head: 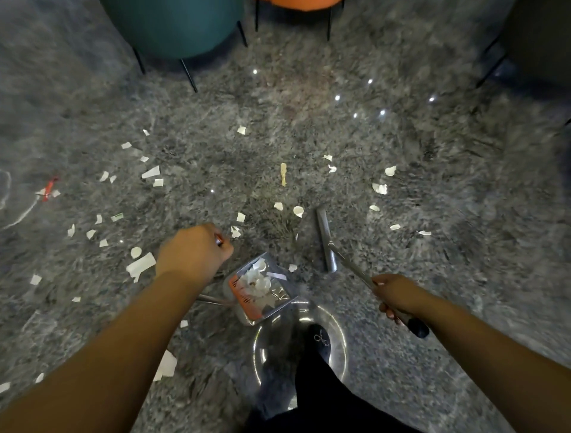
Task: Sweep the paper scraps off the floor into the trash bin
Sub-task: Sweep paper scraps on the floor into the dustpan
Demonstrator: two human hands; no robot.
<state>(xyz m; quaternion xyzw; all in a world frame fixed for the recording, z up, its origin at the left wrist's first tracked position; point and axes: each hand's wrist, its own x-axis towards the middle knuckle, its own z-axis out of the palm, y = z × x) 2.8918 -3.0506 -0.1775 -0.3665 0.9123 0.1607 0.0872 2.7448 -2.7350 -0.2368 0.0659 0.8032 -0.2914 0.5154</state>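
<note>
scraps (150,172): lying loose all over the grey floor (309,129), thickest at far left and near left, thinner at far right; paper-light, likely fluttering and sliding on the glossy surface, so needing low, slow strokes rather than flicks.
dustpan (259,289): sitting near centre, loaded with a white pile, its lip hanging right at the far rim of the trash bin; metal-looking, stiff, light enough for one hand.
left hand (193,252): fingers curled tight round the top of the dustpan's upright handle, an orange tip peeking out by the thumb; best place for holding, keeping the tray tilting from above.
right hand (398,298): fingers wrapped round the broom handle (355,269) just above its dark end grip.
broom head (325,239): narrow grey bar resting on the floor right of the dustpan, beyond the bin.
trash bin (336,327): round, shiny rim, nearest to the body, partly hidden by a dark trouser leg (318,371).
load: fluffy, probably spilling if tipped fast; tipping gently over the rim looking wise.
far edge: teal chair (173,24) and orange chair (301,3) standing well apart from the scraps.
</note>
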